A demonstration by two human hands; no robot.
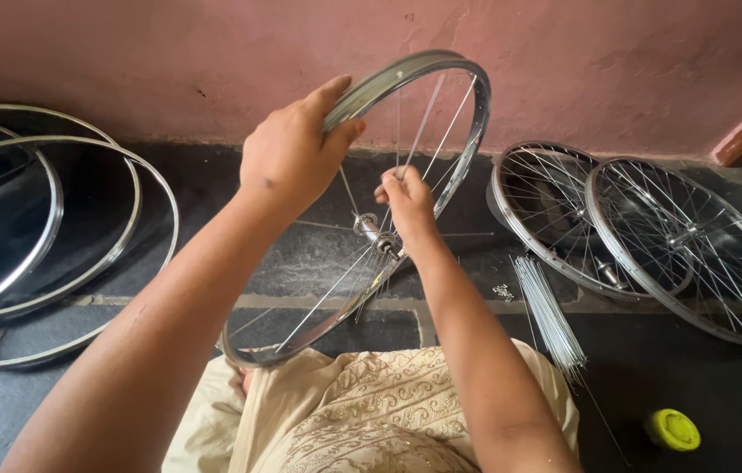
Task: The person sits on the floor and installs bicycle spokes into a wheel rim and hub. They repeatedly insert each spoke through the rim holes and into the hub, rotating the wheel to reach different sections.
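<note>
A shiny metal bicycle rim stands tilted in front of me, its lower edge resting near my lap. My left hand grips the rim's upper left edge. Inside the rim, my right hand pinches a thin spoke just above the metal hub. A few spokes run from the hub to the rim; most of the rim is unlaced.
Bare rims lie stacked on the dark stone floor at left. Two fully spoked wheels lean at right against the pink wall. A bundle of loose spokes lies by my right arm, with a yellow-green lid nearby.
</note>
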